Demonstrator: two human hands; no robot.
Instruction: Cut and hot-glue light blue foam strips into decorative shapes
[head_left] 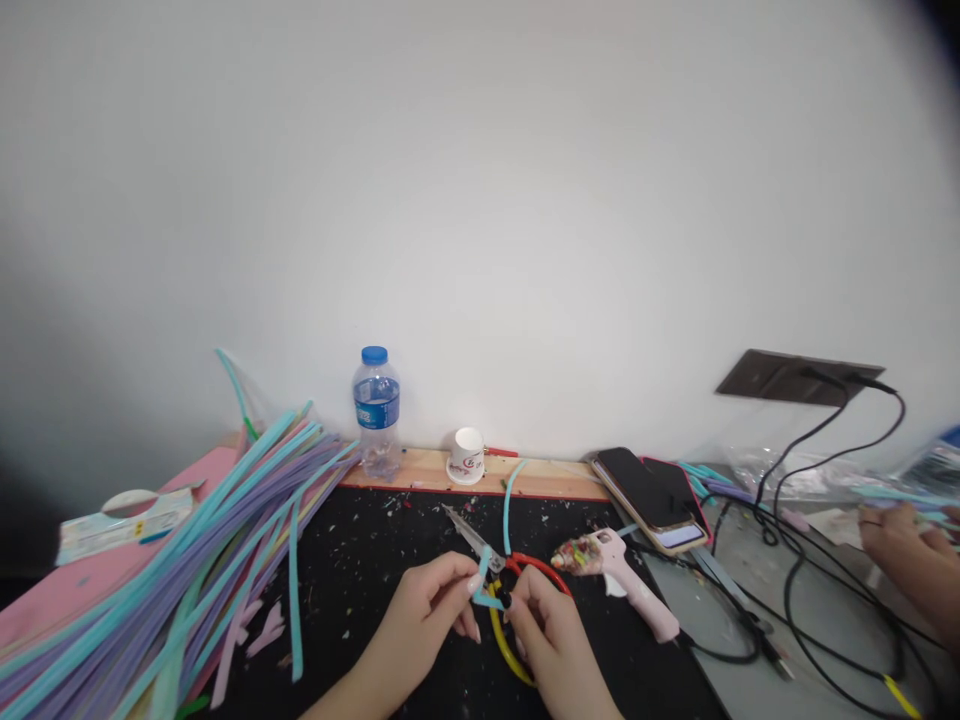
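Head view: left hand point(433, 602) and right hand point(553, 622) at the near middle, above a black work surface point(360, 600). Between them a short pale blue strip point(489, 602), bent at an angle; left thumb and forefinger pinch it near the bend, right thumb and finger pinch its right end. Scissors point(472, 537) lie open just beyond and partly under the hands, one handle red, one yellow. A longer blue strip point(508, 510) lies beyond the scissors, reaching a wooden board point(427, 470) at the far edge. On that board, a white paper cup point(466, 458); left of it, a clear bottle point(376, 410) with blue cap, upright. Left side: large fanned bundle of strips point(225, 540), mostly blue and purple. Right of the right hand, a pink glue gun point(637, 592), nozzle pointing left; phones point(651, 487) beyond it. Far right, a co-worker's hand point(906, 545), blurred, its grip unclear; black cables point(795, 560) nearer in.
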